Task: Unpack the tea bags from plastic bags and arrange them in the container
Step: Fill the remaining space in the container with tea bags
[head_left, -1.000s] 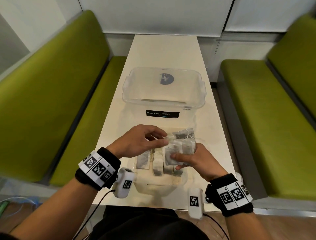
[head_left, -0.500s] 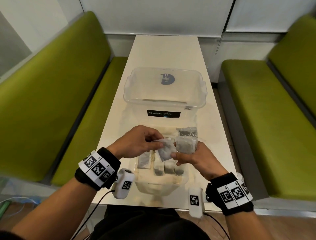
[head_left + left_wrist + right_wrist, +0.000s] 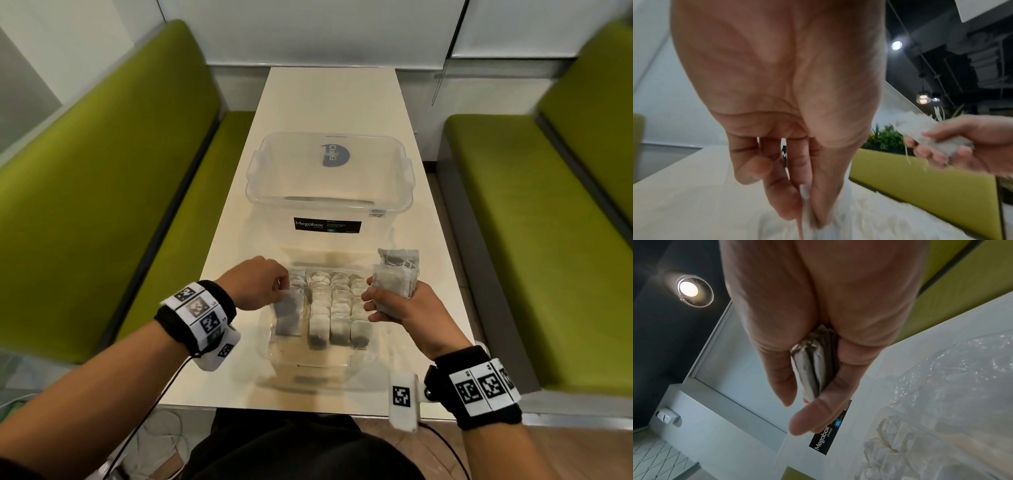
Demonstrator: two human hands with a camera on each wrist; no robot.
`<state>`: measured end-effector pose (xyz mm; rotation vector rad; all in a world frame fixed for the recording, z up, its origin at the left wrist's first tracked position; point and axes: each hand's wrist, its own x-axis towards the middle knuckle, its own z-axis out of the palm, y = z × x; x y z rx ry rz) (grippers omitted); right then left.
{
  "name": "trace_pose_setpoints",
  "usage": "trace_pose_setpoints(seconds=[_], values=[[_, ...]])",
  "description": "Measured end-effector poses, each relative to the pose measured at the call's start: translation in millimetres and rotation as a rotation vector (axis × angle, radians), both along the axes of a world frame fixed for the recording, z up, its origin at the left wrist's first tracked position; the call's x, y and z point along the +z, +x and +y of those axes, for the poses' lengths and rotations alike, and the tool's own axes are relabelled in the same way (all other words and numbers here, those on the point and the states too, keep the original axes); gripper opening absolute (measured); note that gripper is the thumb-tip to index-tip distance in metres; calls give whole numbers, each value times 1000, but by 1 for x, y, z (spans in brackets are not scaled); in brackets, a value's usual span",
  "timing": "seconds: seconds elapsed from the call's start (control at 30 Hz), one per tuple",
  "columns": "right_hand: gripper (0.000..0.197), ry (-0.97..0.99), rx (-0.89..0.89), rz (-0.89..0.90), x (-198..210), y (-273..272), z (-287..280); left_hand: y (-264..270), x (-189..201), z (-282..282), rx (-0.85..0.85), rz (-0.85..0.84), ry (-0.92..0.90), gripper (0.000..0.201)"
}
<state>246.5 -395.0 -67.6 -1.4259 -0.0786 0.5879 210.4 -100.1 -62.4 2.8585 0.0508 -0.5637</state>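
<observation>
- We see the left hand over the left side of the small clear container, its thumb and fingers pinched on one tea bag that hangs upright into the leftmost row.
- In the left wrist view the palm fills most of the picture; only a white sliver of that bag shows between the fingertips, and motion blur hides the rest.
- The right hand is held just beside the container's right edge, curled round a stack of tea bags; we cannot count them, since they overlap and the fingers cover their lower ends.
- The right wrist view shows the stack edge-on between thumb and fingers, dark and partly buried in the palm.
- Inside the container, rows of tea bags stand packed side by side. Its walls are so clear that its far rim is hard to trace, and its near end blurs into the table.
- Behind it stands a large clear storage box with a "Megabox" label; we cannot tell whether anything lies inside.
- A crinkled plastic bag appears in the right wrist view only, and its outline is hard to follow.
- Green benches flank the table, cut off at both edges.
</observation>
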Motion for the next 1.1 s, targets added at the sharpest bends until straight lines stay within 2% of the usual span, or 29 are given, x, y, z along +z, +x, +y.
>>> trace_pose_setpoints(seconds=[0.1,0.2,0.3,0.53,0.67,0.77,0.93,1.1], values=[[13,-16,10,1,0,0,1,1,-18,-9,-28,69,48,20],[12,-22,15,0,1,0,2,2,-30,-19,-85,120,133,36],[12,-28,21,0,1,0,2,5,-37,-25,-129,129,228,45],[11,-39,29,9,1,-2,2,8,-45,-27,-212,131,361,34],[10,-36,30,14,2,-3,3,8,-51,-31,-248,140,391,42],[11,-37,36,10,3,-3,4,9,-52,-34,-272,133,407,40],[13,-36,38,22,2,-2,5,8,-54,-36,-304,154,414,39],[14,-44,41,29,1,-2,5,8,-56,-38,-317,173,343,42]])
